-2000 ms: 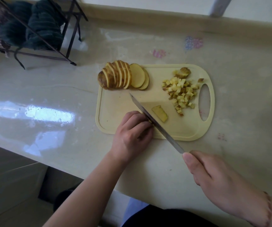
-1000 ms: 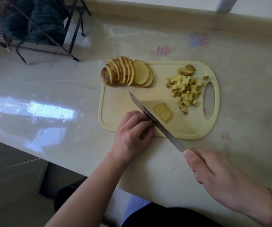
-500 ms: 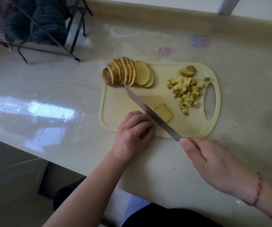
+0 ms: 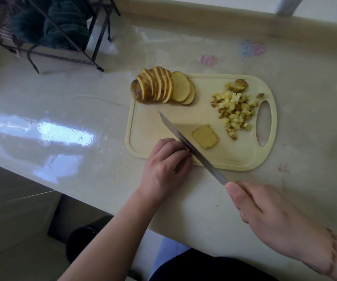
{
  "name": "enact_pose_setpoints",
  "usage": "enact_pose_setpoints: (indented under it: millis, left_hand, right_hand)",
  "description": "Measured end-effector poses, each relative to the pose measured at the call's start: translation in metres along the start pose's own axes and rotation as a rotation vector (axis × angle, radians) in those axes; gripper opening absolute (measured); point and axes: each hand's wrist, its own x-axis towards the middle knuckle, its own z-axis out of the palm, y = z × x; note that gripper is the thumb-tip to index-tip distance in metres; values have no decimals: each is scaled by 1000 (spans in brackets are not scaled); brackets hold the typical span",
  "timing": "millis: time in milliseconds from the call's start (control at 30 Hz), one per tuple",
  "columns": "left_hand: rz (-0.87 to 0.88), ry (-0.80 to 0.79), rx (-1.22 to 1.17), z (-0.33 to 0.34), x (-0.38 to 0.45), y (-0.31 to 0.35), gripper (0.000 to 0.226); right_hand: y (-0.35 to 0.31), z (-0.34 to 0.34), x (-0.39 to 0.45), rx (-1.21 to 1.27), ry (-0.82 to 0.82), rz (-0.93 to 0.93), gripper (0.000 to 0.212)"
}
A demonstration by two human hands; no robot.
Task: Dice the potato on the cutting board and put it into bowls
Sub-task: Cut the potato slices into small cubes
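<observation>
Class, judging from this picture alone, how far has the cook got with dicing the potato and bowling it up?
Done: a pile of diced cubes lies near the cutting board handle. In hand: the right hand holds the knife against a piece under the left hand; a cut piece lies beside the blade. Left: the fanned potato slices remain undiced, and nothing is bowled.

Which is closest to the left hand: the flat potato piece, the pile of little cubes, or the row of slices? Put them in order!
From the left hand:
1. Flat potato piece, just right of the knife.
2. Row of slices, board's far left corner.
3. Pile of cubes, by the board's handle hole.
</observation>
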Motion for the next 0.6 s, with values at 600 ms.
enact_pose_setpoints:
  millis: [600]
  left_hand:
    - [-10,-2,-22,0,2,-1,2]
  right_hand:
    - [12,-5,12,42,2,34,63]
